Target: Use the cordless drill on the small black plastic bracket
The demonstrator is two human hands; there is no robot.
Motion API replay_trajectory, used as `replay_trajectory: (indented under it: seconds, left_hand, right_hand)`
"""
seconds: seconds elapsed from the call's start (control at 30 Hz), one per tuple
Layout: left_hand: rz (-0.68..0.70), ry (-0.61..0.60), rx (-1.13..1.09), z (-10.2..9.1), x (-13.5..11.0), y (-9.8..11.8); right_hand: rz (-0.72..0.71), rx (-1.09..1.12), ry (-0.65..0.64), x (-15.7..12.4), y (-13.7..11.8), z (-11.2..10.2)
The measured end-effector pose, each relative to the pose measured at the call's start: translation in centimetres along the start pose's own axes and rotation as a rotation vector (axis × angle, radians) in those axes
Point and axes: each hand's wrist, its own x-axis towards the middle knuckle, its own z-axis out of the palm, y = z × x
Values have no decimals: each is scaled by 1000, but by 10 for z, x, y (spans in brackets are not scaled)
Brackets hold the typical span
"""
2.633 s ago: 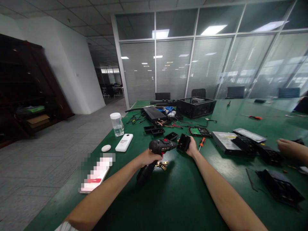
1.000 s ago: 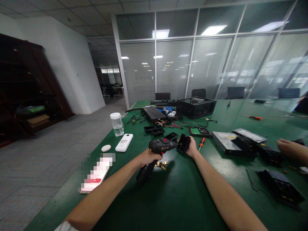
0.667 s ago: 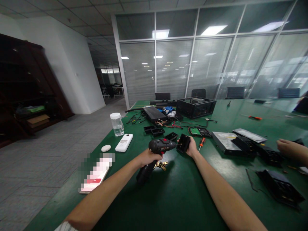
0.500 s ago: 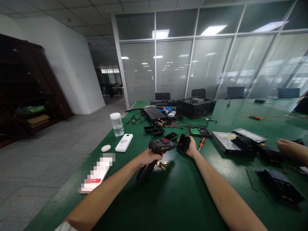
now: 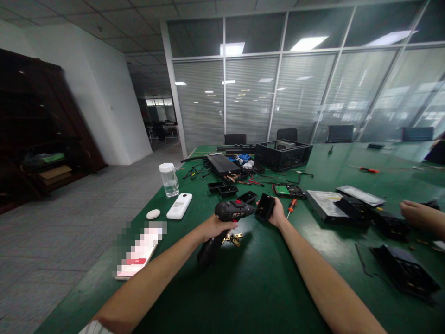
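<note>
My left hand (image 5: 216,227) is wrapped round the grip of a black cordless drill (image 5: 231,211) with red details. Its bit points right, into or against the open side of a small black plastic box (image 5: 265,207); whether the tip touches cannot be made out. That box is tilted toward the drill, held by my right hand (image 5: 277,213) from its right side. Under the drill several brass-coloured metal pieces (image 5: 237,239) lie on the green table (image 5: 257,287). Similar black boxes (image 5: 227,190) rest just beyond, and an orange-handled screwdriver (image 5: 292,207) lies right of my right hand.
At left are a clear jar (image 5: 169,180), a white power bank (image 5: 180,206), a white oval object (image 5: 153,214) and a blurred-out phone (image 5: 141,255). A black case (image 5: 283,155) and cables stand behind. Rightward lie a silver drive (image 5: 327,206) and another person's hand (image 5: 413,212).
Almost nothing differs. The drill and the black box keep their places, and my left thumb and fingers shift very slightly on the grip.
</note>
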Motion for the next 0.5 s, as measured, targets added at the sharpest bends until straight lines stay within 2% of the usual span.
replay_trajectory:
  seconds: [0.5]
  left_hand:
    - [14,-3,-5,1,-1,1]
  right_hand:
    - [-3,-4,3,1,1,0]
